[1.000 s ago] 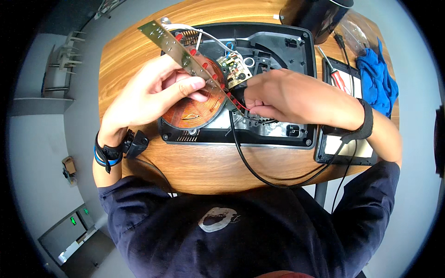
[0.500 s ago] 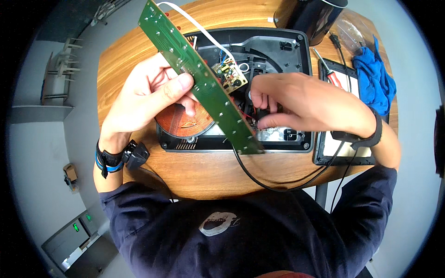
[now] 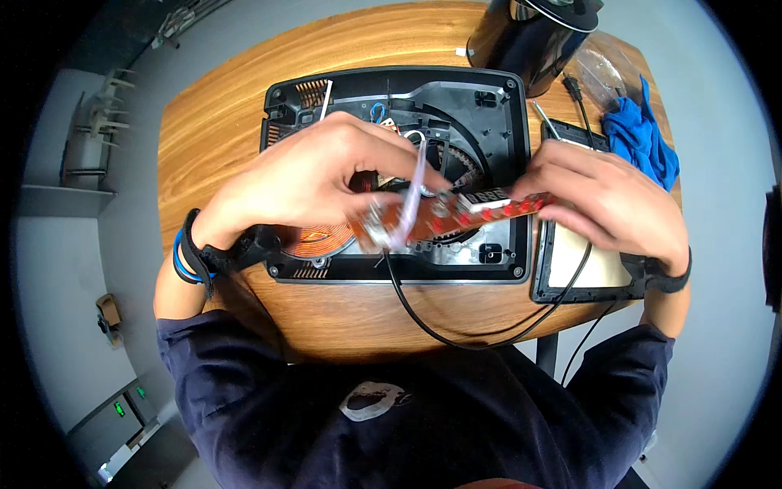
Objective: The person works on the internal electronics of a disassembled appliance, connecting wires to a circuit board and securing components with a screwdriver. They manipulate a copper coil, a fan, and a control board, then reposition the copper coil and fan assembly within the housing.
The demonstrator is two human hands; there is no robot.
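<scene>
A long, narrow circuit board (image 3: 440,222) spans the space between my hands, its brown side with red parts and a small display (image 3: 486,198) turned up. The fingers of my left hand (image 3: 326,175) are at its left end, by a pale ribbon cable (image 3: 418,187) smeared by motion. At the board's other end, my right hand (image 3: 607,196) pinches it between thumb and fingers. Underneath lies the opened black housing (image 3: 489,122) of an induction cooker. Inside it a copper coil (image 3: 318,242) and a black fan (image 3: 466,167) partly show. My left hand hides much of the housing's middle.
A black framed panel (image 3: 570,261) lies at the right, with a screwdriver (image 3: 546,121) and a blue cloth (image 3: 643,143) beyond it. A dark kettle-like vessel (image 3: 529,45) stands at the back, beside a clear bag (image 3: 599,77). A black cord (image 3: 456,342) loops along the table's front.
The board has turned from its green side to its brown side and come lower, nearly level. My right hand has left the housing and taken the board's right end.
</scene>
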